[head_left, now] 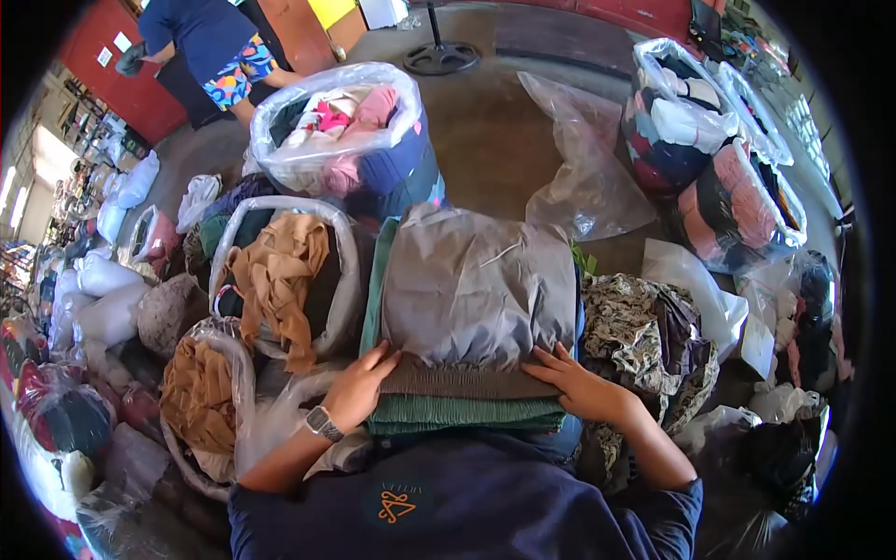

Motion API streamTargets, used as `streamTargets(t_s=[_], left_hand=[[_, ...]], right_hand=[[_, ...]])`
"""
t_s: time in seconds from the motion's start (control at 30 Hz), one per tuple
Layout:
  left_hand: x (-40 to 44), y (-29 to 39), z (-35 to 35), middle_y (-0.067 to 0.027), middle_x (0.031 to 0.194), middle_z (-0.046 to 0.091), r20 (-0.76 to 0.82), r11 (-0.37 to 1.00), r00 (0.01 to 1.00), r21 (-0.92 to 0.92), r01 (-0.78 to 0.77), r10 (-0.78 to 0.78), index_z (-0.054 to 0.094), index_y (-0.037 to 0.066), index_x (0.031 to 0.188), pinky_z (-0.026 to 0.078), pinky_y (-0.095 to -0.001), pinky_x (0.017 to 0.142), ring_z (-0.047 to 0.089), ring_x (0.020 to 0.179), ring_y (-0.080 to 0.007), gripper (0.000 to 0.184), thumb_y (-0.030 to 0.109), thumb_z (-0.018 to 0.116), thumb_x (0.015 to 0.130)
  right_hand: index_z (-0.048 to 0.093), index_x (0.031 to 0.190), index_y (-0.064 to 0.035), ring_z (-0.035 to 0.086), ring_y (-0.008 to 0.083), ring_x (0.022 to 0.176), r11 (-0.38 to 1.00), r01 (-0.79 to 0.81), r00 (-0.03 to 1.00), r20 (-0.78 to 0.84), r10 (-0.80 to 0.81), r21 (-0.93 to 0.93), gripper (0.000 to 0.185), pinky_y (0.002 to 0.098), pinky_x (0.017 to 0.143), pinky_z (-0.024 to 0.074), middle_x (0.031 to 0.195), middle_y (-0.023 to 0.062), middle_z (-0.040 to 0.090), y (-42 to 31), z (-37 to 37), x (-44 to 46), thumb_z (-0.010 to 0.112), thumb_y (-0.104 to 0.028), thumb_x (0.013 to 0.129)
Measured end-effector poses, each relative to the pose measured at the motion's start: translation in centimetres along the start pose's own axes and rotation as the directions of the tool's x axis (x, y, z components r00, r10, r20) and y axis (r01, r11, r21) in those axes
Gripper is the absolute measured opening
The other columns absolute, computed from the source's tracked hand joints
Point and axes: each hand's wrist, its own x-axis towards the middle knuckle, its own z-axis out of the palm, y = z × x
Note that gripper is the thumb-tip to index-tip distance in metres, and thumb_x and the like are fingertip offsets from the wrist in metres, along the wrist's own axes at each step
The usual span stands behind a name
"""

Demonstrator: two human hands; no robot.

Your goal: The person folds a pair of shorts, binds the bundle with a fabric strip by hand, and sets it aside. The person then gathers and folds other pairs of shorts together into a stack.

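Observation:
A grey-brown garment (481, 280) with a gathered elastic waistband lies spread on top of a stack in front of me. Beneath it, folded green ribbed fabric (467, 413) sticks out at the near side. My left hand (361, 385) rests at the left end of the waistband, fingers stretched out on the cloth. At the right end, my right hand (581, 385) lies flat with its fingers apart. Neither hand grips anything that I can see.
Plastic-lined bins hold tan cloth (280, 266), more tan cloth (198, 392) and pink clothes (373, 112). Camouflage-patterned cloth (644, 327) lies to the right. Clear plastic (588, 177) covers some floor ahead. Another person (210, 47) stands at the far left, near stuffed bags.

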Motion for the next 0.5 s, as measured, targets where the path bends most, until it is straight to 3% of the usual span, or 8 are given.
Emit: streamTargets(t_s=[0.2,0.27,0.33,0.37,0.4,0.43,0.47,0.5], left_hand=[[-1.6,0.7,-2.6,-0.0203,0.124,0.049,0.161,0.994,0.986,0.092,-0.057,0.042,0.048,0.001,0.124,0.038,-0.0401,0.098,0.047,0.115,-0.0357,0.056,0.002,0.057,0.069],[-1.7,0.7,-3.0,-0.0205,0.121,0.051,0.25,0.995,0.967,0.072,-0.076,0.055,0.047,0.0,0.124,0.04,-0.0408,0.095,0.049,0.112,-0.0358,0.055,0.009,0.062,0.073],[-0.6,0.3,-4.4,-0.0195,0.108,0.055,0.236,0.966,0.937,-0.028,-0.258,0.257,0.052,-0.002,0.117,0.045,-0.0386,0.084,0.053,0.099,-0.0354,0.057,0.033,0.07,0.075],[0.6,1.1,-6.2,-0.0183,0.104,0.056,0.277,0.975,0.936,-0.101,-0.195,0.216,0.048,-0.003,0.122,0.046,-0.0368,0.08,0.055,0.096,-0.0313,0.069,0.043,0.071,0.075],[2.4,2.8,-8.0,-0.0184,0.111,0.055,0.25,0.954,0.947,-0.271,-0.131,0.201,0.042,-0.001,0.129,0.045,-0.0335,0.084,0.054,0.104,-0.0267,0.07,0.035,0.071,0.077],[4.3,3.3,-8.3,-0.0168,0.121,0.051,0.026,0.891,0.948,-0.351,-0.288,0.317,0.034,0.001,0.135,0.043,-0.032,0.09,0.051,0.113,-0.0225,0.069,0.028,0.069,0.081],[6.0,4.5,-7.7,-0.0146,0.128,0.046,-0.135,0.598,0.966,-0.764,-0.244,0.221,0.032,0.003,0.136,0.041,-0.0333,0.095,0.048,0.118,-0.0213,0.059,0.028,0.059,0.089],[7.6,5.7,-8.1,-0.0113,0.127,0.047,-0.128,0.441,0.99,-0.886,-0.141,0.061,0.035,0.005,0.133,0.04,-0.0362,0.096,0.049,0.117,-0.0208,0.05,0.032,0.049,0.094]], right_hand=[[0.034,0.139,-0.0205,0.014,0.044,0.135,0.999,0.004,0.988,0.152,0.005,-0.054,0.072,0.0554,0.108,0.017,0.149,0.0126,0.021,-1.8,-1.8,-2.0,0.05,0.003,0.074],[0.035,0.139,-0.0184,0.014,0.0432,0.135,1.0,0.011,0.981,0.192,-0.014,0.015,0.063,0.0543,0.109,0.0158,0.147,0.0135,0.026,-1.3,-1.8,-2.0,0.057,-0.009,0.081],[0.034,0.139,-0.0169,0.016,0.0418,0.136,0.993,0.07,0.978,0.191,-0.087,0.095,0.065,0.054,0.108,0.0161,0.145,0.0145,0.028,-1.6,-3.5,-2.4,0.063,-0.031,0.083],[0.037,0.137,-0.014,0.02,0.0415,0.134,0.989,0.125,0.971,0.194,-0.139,0.083,0.075,0.0518,0.108,0.0157,0.141,0.0166,0.034,-1.8,-4.6,-2.5,0.064,-0.05,0.078],[0.048,0.128,-0.0071,0.035,0.0369,0.128,0.982,0.18,0.975,0.122,-0.186,0.059,0.068,0.0456,0.106,0.0254,0.132,0.018,0.046,-3.1,-6.0,-2.5,0.073,-0.037,0.073],[0.052,0.123,-0.0063,0.043,0.0346,0.122,0.967,0.242,0.97,-0.006,-0.242,0.081,0.063,0.043,0.101,0.0319,0.126,0.017,0.051,-4.5,-7.1,-1.9,0.075,-0.034,0.072],[0.056,0.118,-0.0056,0.05,0.0323,0.117,0.948,0.302,0.948,-0.136,-0.288,0.098,0.058,0.0404,0.096,0.0384,0.119,0.016,0.057,-6.0,-7.6,-0.9,0.076,-0.031,0.07],[0.06,0.111,-0.0041,0.06,0.0272,0.1,0.941,0.332,0.887,-0.362,-0.287,0.066,0.047,0.0355,0.083,0.0474,0.108,0.0141,0.062,-7.7,-7.2,0.2,0.077,-0.021,0.07]])
